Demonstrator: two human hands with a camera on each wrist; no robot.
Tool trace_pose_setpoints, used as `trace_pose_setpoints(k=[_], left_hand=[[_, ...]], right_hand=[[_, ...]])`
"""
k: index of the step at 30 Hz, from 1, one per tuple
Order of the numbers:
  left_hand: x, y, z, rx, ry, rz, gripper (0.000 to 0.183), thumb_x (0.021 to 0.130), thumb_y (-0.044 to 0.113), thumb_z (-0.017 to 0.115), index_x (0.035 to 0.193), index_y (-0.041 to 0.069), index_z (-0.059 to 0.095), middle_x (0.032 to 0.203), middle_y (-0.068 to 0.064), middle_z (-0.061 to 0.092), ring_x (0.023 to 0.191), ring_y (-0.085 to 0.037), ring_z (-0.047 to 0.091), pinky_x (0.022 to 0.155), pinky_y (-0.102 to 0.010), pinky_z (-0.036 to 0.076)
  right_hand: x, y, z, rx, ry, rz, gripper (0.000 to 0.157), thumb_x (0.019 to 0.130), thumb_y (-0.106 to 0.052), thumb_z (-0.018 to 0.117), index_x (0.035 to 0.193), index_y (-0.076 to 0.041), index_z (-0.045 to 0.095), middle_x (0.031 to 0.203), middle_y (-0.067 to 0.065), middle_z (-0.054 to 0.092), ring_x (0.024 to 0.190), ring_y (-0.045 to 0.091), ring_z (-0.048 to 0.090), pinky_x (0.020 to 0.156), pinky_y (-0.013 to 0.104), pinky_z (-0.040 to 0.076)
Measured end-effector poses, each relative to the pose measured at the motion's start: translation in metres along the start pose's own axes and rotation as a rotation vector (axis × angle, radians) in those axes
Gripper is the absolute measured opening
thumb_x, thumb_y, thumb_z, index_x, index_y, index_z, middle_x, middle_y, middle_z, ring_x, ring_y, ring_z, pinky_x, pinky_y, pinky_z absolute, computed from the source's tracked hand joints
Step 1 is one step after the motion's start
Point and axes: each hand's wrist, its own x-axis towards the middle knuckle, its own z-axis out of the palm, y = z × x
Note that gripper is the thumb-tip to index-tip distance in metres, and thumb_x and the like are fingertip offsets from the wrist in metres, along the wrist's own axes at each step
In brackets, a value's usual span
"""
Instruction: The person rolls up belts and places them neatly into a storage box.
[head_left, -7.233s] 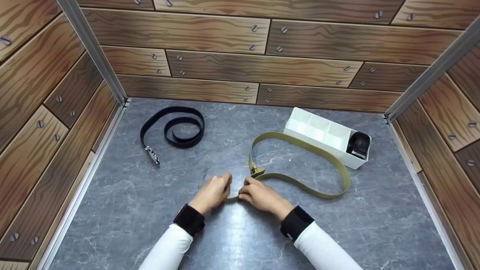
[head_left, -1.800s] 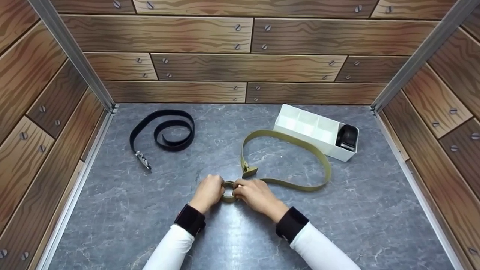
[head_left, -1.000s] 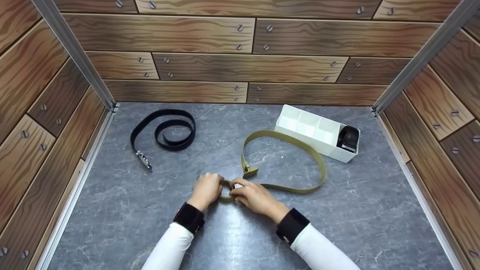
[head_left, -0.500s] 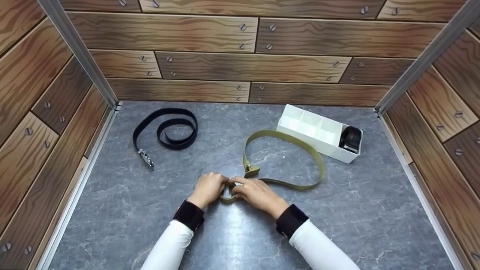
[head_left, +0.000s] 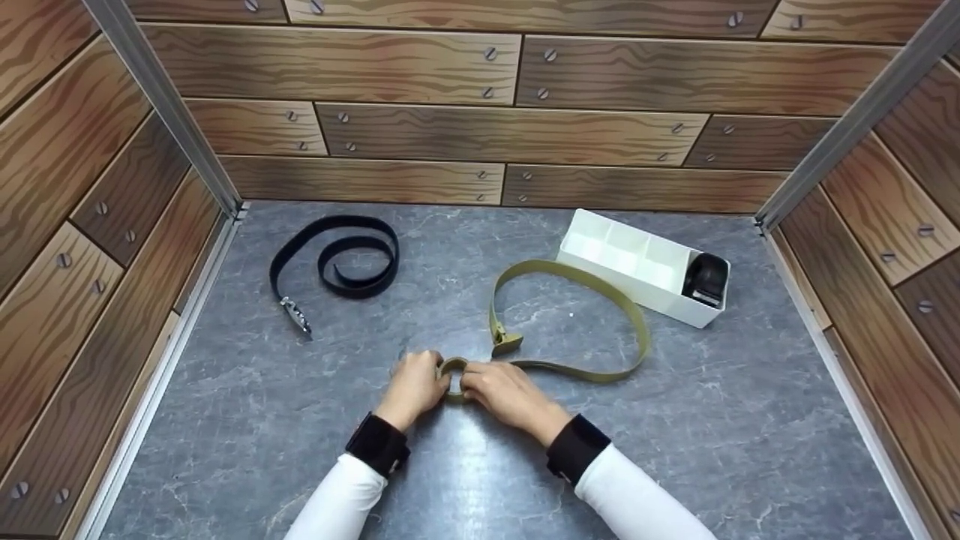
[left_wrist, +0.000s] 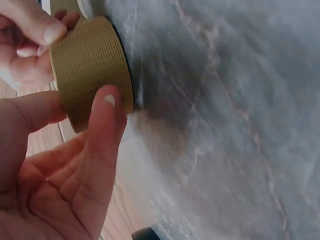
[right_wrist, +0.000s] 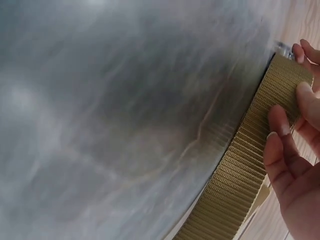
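Observation:
An olive webbing belt point(head_left: 555, 267) lies on its edge in a wide loop on the grey marbled tabletop, its free end rolled into a small ring between both hands. My left hand point(head_left: 415, 386) pinches the ring's left side; in the left wrist view its thumb and a finger hold the ribbed coil point(left_wrist: 90, 70). From the right, my right hand point(head_left: 506, 394) grips the same ring. The right wrist view shows its fingertips on the ribbed webbing point(right_wrist: 230, 175), which runs on as a straight strip. Just beyond the right hand lies the belt's olive buckle point(head_left: 507, 344).
At the back left a black belt point(head_left: 352, 220) with a silvery buckle point(head_left: 295, 315) lies in a loose spiral. A white divided box point(head_left: 660, 298) stands at the back right, behind the olive loop, with a black rounded item point(head_left: 706, 277) in its end compartment. Wood-patterned walls point(head_left: 420, 135) enclose the tabletop.
Since the earliest frame, the short strip between the hands has become a rolled ring and the big olive loop has shrunk. The fingers have shifted around the ring. The black belt stays put.

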Motion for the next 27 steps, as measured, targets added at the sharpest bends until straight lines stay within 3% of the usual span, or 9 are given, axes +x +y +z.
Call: trace_pose_setpoints(k=[5, 13, 16, 19, 24, 27], left_hand=[[0.001, 0.001, 0.000, 0.012, -0.008, 0.029, 0.011, 0.077, 0.002, 0.069, 0.071, 0.007, 0.061, 0.073, -0.012, 0.066, 0.068, -0.030, 0.064, 0.057, -0.043, 0.048], [0.005, -0.004, 0.000, 0.065, -0.095, 0.259, 0.009, 0.081, 0.000, 0.066, 0.081, 0.008, 0.067, 0.078, -0.010, 0.069, 0.073, -0.030, 0.067, 0.062, -0.043, 0.051], [0.006, -0.003, -0.001, 0.088, -0.109, 0.291, 0.008, 0.083, 0.003, 0.065, 0.081, 0.010, 0.068, 0.078, -0.008, 0.068, 0.073, -0.029, 0.066, 0.060, -0.043, 0.051], [0.004, 0.000, 0.000, 0.088, -0.110, 0.232, 0.006, 0.085, 0.007, 0.066, 0.083, 0.011, 0.070, 0.079, -0.008, 0.069, 0.073, -0.028, 0.066, 0.061, -0.043, 0.051], [-0.001, 0.007, 0.000, 0.037, -0.104, 0.034, 0.017, 0.085, 0.017, 0.071, 0.098, 0.007, 0.073, 0.084, -0.009, 0.070, 0.075, -0.028, 0.066, 0.065, -0.043, 0.052], [-0.003, 0.009, 0.000, 0.018, -0.086, 0.001, 0.017, 0.083, 0.014, 0.071, 0.097, 0.006, 0.074, 0.086, -0.011, 0.070, 0.076, -0.030, 0.066, 0.064, -0.044, 0.052]], right_hand=[[-0.001, -0.001, 0.000, 0.079, -0.007, 0.007, 0.008, 0.094, -0.016, 0.065, 0.098, -0.014, 0.071, 0.100, -0.003, 0.063, 0.083, 0.014, 0.063, 0.073, 0.029, 0.052], [-0.013, 0.012, -0.009, 0.063, -0.013, -0.033, 0.017, 0.093, -0.019, 0.066, 0.108, -0.019, 0.074, 0.119, -0.003, 0.061, 0.092, 0.013, 0.064, 0.077, 0.029, 0.053], [-0.015, 0.013, -0.009, 0.087, -0.018, -0.064, 0.018, 0.091, -0.017, 0.069, 0.107, -0.019, 0.076, 0.114, -0.002, 0.062, 0.092, 0.011, 0.064, 0.078, 0.027, 0.052], [-0.015, 0.011, -0.008, 0.119, -0.029, -0.056, 0.019, 0.089, -0.014, 0.071, 0.106, -0.018, 0.077, 0.105, -0.003, 0.062, 0.087, 0.011, 0.063, 0.075, 0.024, 0.051], [-0.015, 0.003, -0.007, 0.160, -0.031, 0.004, 0.015, 0.089, -0.015, 0.071, 0.103, -0.017, 0.077, 0.095, -0.004, 0.062, 0.081, 0.011, 0.063, 0.072, 0.023, 0.051], [-0.015, 0.001, -0.005, 0.182, -0.022, 0.011, 0.012, 0.090, -0.015, 0.070, 0.101, -0.014, 0.075, 0.095, -0.004, 0.063, 0.084, 0.011, 0.064, 0.075, 0.023, 0.052]])
